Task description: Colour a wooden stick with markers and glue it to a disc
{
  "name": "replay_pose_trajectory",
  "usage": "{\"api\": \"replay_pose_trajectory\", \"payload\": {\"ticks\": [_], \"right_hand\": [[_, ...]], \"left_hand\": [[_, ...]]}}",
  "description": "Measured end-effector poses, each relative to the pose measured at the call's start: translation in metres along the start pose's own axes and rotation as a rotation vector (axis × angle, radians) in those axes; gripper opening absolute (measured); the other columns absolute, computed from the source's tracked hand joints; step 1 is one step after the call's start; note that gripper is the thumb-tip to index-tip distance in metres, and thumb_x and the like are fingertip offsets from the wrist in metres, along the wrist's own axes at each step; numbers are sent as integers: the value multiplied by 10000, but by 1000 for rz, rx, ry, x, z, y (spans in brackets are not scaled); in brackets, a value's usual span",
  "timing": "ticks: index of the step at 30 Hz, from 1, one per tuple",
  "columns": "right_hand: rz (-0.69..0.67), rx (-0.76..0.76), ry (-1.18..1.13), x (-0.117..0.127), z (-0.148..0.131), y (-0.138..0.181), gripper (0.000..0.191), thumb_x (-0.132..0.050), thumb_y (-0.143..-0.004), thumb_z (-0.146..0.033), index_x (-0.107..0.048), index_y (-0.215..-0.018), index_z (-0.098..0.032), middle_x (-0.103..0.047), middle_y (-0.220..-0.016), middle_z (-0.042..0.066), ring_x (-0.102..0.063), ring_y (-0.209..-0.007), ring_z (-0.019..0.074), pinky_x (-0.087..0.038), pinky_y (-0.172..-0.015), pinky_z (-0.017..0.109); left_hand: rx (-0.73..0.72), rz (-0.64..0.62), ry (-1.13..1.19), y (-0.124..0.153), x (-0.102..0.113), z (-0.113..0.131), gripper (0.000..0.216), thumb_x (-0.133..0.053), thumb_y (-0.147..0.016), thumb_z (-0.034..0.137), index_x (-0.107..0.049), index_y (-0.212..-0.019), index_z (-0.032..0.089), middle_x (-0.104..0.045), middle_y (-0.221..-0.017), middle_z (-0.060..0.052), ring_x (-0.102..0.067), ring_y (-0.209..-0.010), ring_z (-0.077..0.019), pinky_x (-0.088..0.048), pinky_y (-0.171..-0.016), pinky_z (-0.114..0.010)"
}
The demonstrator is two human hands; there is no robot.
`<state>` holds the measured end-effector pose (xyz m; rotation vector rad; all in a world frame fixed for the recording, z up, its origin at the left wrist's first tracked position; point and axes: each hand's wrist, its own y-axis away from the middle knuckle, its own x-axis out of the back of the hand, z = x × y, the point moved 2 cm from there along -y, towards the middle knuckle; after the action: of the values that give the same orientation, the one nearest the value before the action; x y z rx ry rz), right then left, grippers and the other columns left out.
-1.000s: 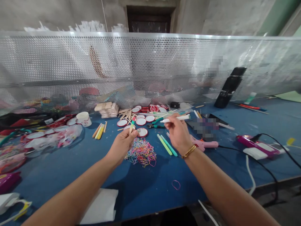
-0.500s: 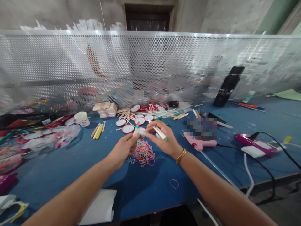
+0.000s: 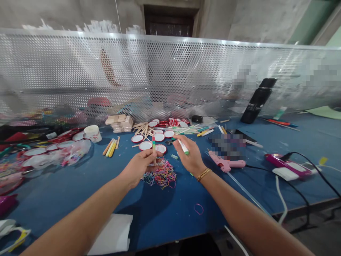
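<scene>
My left hand (image 3: 140, 166) is closed around a flat wooden stick (image 3: 153, 146) painted in coloured bands, holding it upright above a heap of coloured rubber bands (image 3: 161, 176). My right hand (image 3: 189, 158) pinches a white marker (image 3: 182, 146) with a green end, its tip pointing left toward the stick. A small pale cap (image 3: 174, 156) lies on the table between my hands. Red-rimmed white discs (image 3: 160, 136) and plain wooden sticks (image 3: 142, 128) lie just beyond.
A pink glue gun (image 3: 226, 163) with a clear stick lies right of my right hand. A purple device (image 3: 286, 165) with cables sits farther right. A perforated white screen (image 3: 170, 74) borders the blue table (image 3: 165, 209). Tape roll (image 3: 92, 132), coloured sticks (image 3: 111, 147) and bags are at left.
My right hand brought the marker down from a raised, sideways hold to beside the stick. The marker now shows its uncapped tip, and a cap lies on the table.
</scene>
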<state>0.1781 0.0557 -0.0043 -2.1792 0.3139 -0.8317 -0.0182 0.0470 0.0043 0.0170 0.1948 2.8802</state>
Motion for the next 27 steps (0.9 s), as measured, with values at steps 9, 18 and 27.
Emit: {"api": "replay_pose_trajectory", "payload": {"ticks": [9, 18, 27], "right_hand": [[144, 185, -169, 4, -46, 18, 98, -543, -859, -182, -614, -901, -233, -691, -814, 27, -622, -757, 194, -478, -778, 385], [184, 207, -115, -2, -44, 21, 90, -597, -809, -180, -542, -817, -251, -655, -721, 3, -614, -718, 198, -480, -825, 406], [140, 251, -132, -3, -43, 22, 59, -588, -842, -208, -546, -833, -248, -677, -735, -8, -631, -679, 180, -468, -881, 437]], "left_hand": [[-49, -43, -58, 5, -6, 3, 318, -722, -768, 464, -727, -895, 172, -695, -798, -54, -579, -670, -131, -427, -599, -225], [-104, -53, -156, 8, -11, 5, 308, -728, -745, 466, -718, -714, 160, -647, -675, -33, -532, -597, -120, -424, -569, -230], [-134, -67, -193, 7, -10, 3, 285, -678, -782, 434, -698, -689, 165, -653, -672, -33, -523, -585, -114, -429, -582, -233]]}}
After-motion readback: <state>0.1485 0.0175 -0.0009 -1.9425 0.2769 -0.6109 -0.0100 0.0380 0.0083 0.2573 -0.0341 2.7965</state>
